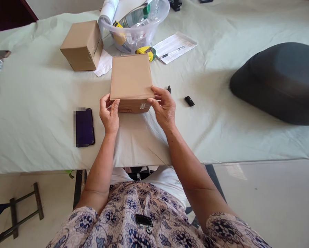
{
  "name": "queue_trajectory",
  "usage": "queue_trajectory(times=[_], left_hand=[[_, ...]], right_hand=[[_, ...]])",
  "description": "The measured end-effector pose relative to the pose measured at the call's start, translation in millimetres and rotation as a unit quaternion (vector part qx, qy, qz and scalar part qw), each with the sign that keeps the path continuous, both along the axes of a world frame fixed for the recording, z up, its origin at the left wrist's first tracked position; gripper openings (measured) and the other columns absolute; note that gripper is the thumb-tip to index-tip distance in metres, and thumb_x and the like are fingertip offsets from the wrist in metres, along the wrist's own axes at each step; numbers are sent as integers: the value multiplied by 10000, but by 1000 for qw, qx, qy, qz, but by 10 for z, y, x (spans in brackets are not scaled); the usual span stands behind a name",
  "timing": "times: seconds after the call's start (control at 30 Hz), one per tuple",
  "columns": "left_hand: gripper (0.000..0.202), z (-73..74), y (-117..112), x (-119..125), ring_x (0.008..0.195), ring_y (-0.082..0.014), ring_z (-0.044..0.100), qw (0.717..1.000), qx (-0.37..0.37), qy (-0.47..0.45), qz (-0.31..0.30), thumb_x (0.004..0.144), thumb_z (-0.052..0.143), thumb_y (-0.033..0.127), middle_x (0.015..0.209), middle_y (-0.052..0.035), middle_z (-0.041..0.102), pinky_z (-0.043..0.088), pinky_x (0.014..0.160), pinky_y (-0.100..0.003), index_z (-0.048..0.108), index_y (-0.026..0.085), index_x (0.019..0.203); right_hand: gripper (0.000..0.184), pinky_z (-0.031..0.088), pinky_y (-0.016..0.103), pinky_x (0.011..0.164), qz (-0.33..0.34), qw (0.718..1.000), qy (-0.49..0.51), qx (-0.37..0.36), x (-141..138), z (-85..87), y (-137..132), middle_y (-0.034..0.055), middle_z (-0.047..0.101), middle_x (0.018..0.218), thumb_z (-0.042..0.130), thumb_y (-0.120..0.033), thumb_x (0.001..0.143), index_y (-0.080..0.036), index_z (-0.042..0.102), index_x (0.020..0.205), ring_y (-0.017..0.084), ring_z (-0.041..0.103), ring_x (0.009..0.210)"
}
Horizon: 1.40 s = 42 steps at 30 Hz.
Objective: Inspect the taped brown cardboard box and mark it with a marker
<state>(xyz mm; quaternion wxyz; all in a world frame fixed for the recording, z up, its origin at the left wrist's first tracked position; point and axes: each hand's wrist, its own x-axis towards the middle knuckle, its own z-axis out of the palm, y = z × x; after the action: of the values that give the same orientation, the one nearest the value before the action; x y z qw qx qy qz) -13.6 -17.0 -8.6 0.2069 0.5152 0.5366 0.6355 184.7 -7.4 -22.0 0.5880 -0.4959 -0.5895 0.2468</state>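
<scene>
Two hands hold one closed cardboard box point(131, 77) a little way in from the desk's point(221, 137) near edge, about midway between its left and right sides. The left hand point(109, 115) has its grip pinching the box's near left corner, thumb up against the near face and fingers curled round the side. The right hand point(163, 106) pinches the near right corner, fingers laid over the top edge and thumb on the near face by a small printed label. Whether the box rests flat on the pale cloth or is lifted a touch, I cannot tell.

Left of the left hand, near the same edge, a dark phone point(84, 126) lies flat. Just beyond the right hand sits a small black piece point(169, 89), and further right a black cap point(189, 101), both apart from the box.

Behind the box, touching or nearly touching its far edge, is a yellow tape measure point(146, 51). Beyond that stands a clear plastic bowl point(154, 26) holding rolled paper and other odds. To its right lies a printed sheet point(173, 44) with a pen point(173, 51) on it.

Toward the far left corner a second box point(82, 44) stands on a loose paper point(104, 63). Along the right edge lies a large dark cushion point(278, 81), well apart from the hands.
</scene>
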Motion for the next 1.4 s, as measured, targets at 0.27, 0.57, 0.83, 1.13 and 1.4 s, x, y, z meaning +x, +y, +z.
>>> queue_trajectory(times=[0.27,0.57,0.83,1.13,1.4], left_hand=[[649,-65,64,-105,1085,-222,707,999,-24,-5,-26,820,600,786,1182,-85,720,562,953,-343,648,257,1194],[478,-67,117,-281,1044,-224,724,994,-62,39,-82,809,762,553,1148,-84,742,586,944,-368,643,236,1146],[246,-75,80,-320,844,-213,722,978,-136,157,-33,803,743,286,983,-44,760,567,869,-379,663,222,1027],[130,-281,108,-342,1082,-341,623,959,-131,249,18,737,749,138,915,-92,714,435,1070,-548,662,224,780],[97,-192,90,-311,1045,-270,672,974,-113,196,-22,796,681,162,997,-72,731,515,1017,-457,611,228,788]], right_hand=[[569,622,383,811,56,996,-45,-62,140,35,28,71,718,1222,646,-601,892,-325,575,1385,219,702,1016],[461,596,359,805,67,992,-75,-78,236,37,20,39,724,1122,694,-400,837,-286,586,1270,201,690,1030],[134,529,368,742,37,963,-228,-140,256,-33,-3,12,714,844,672,-274,802,-243,606,914,181,624,734],[61,489,380,715,3,942,-304,-140,195,-88,-7,48,699,850,672,-244,792,-242,632,838,234,626,790],[72,539,364,725,22,978,-184,-95,214,-111,4,55,725,978,657,-299,832,-240,632,864,211,669,863]])
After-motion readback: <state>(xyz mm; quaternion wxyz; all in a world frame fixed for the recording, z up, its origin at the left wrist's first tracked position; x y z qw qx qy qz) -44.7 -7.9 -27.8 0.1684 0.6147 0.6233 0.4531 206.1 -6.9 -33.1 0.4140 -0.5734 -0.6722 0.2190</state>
